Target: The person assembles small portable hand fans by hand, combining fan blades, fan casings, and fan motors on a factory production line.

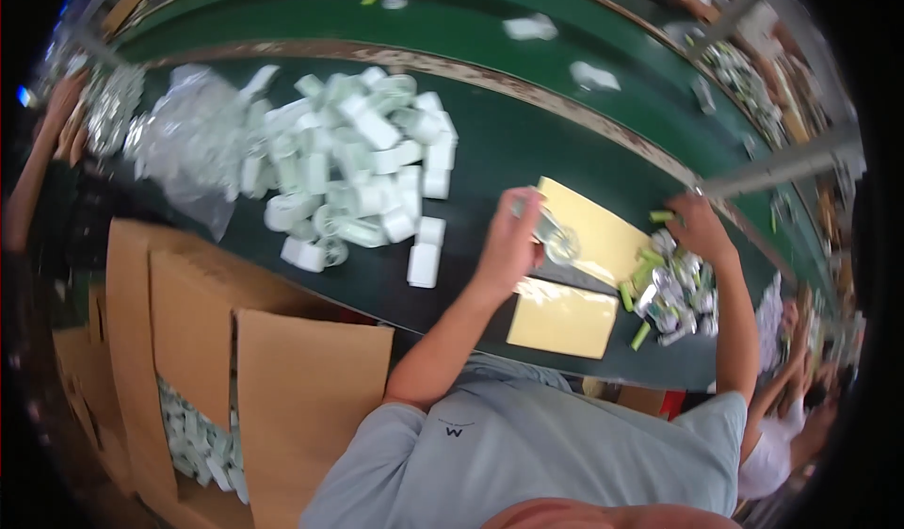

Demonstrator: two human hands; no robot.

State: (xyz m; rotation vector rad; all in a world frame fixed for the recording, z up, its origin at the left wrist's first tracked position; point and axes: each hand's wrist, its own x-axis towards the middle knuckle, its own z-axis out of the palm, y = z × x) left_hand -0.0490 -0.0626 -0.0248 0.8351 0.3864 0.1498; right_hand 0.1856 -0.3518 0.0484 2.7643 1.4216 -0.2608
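Observation:
My left hand [511, 244] is closed round a see-through plastic piece [562, 244] with a round end, held above the yellow sheets. Beneath it lie a larger yellow sheet [607, 227] and a smaller, shiny yellow sheet [563, 318]. My right hand [699, 229] is at the far edge of a pile of small silvery and green pieces [670, 289]. Its fingertips close on a small green piece [662, 216]; blur hides its exact shape. Left of my left hand is a heap of white and pale-green plastic pieces [353, 157], some of them ring-shaped.
A crumpled see-through bag [193, 129] adjoins the white heap. An open cardboard box [311, 369] stands against the near left table edge, with pale pieces inside. Beyond a worn rail [527, 91] runs a green belt [452, 25] with scattered parts. Other people's arms work at both sides.

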